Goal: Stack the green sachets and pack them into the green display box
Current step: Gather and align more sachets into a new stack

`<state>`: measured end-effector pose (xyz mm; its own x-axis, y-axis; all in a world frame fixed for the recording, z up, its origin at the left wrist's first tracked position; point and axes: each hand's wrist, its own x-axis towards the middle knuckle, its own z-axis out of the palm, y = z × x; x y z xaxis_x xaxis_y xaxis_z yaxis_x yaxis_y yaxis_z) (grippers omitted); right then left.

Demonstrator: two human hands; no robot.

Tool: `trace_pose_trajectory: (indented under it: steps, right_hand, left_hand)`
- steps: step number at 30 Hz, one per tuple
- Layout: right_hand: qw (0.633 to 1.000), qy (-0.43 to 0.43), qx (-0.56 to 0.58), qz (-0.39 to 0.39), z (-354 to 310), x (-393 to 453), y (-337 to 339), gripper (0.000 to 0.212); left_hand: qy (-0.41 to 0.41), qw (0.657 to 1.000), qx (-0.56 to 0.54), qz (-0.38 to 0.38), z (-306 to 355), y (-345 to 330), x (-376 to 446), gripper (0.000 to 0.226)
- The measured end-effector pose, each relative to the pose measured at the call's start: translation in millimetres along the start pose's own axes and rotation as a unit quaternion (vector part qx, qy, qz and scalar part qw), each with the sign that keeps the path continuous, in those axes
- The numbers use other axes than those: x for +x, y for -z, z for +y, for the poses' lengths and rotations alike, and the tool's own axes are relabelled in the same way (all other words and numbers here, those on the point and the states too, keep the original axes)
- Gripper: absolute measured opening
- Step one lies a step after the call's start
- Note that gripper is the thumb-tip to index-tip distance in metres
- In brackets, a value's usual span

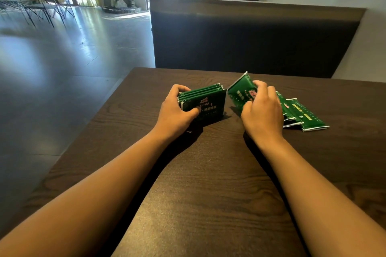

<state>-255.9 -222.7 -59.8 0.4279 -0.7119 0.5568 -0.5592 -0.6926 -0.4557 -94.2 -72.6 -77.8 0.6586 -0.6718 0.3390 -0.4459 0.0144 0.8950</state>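
Left hand (pixel 177 108) grip clamps the display box (pixel 205 104); right hand (pixel 261 108) grip pinches one sachet (pixel 240 92). Sachets appear light, slippery, flexible: hold by edges.

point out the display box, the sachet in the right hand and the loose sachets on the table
display box (pixel 211 104): head view, on its printed front panel.
held sachet (pixel 240 92): head view, on its printed face left of the fingers.
loose sachets (pixel 309 118): head view, on the rightmost sachet's face.

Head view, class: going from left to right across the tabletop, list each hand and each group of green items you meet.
Left hand → green display box with sachets standing in it → tilted sachet → right hand gripping it → loose sachets lying on the table.
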Motion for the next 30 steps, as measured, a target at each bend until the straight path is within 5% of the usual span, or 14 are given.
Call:
trace_pose_trajectory:
  steps: [5, 9, 16, 24, 30]
  right_hand:
    - [0.983, -0.002, 0.155, 0.095, -1.2, 2.4, 7.9, 0.013]
    - [0.967, 0.074, 0.234, 0.070, -9.2, -2.7, 7.4, 0.007]
    - [0.983, 0.166, 0.053, -0.062, -14.7, -11.5, -13.6, 0.020]
    - [0.967, 0.155, 0.146, -0.142, -21.3, -15.8, -15.0, 0.070]
    - [0.959, 0.175, 0.127, -0.182, -21.5, -16.3, -15.8, 0.069]
  left_hand:
    - [0.008, 1.000, -0.003, 0.002, 1.1, -0.2, -2.1, 0.042]
    - [0.020, 1.000, -0.014, 0.001, 1.9, 0.3, -2.5, 0.039]
    - [0.040, 0.997, -0.065, -0.014, 12.6, -0.9, -4.5, 0.029]
    - [-0.010, 0.997, 0.006, -0.070, 10.8, -0.8, -6.6, 0.060]
    - [-0.007, 0.997, 0.002, -0.071, 6.1, 0.0, -5.9, 0.071]
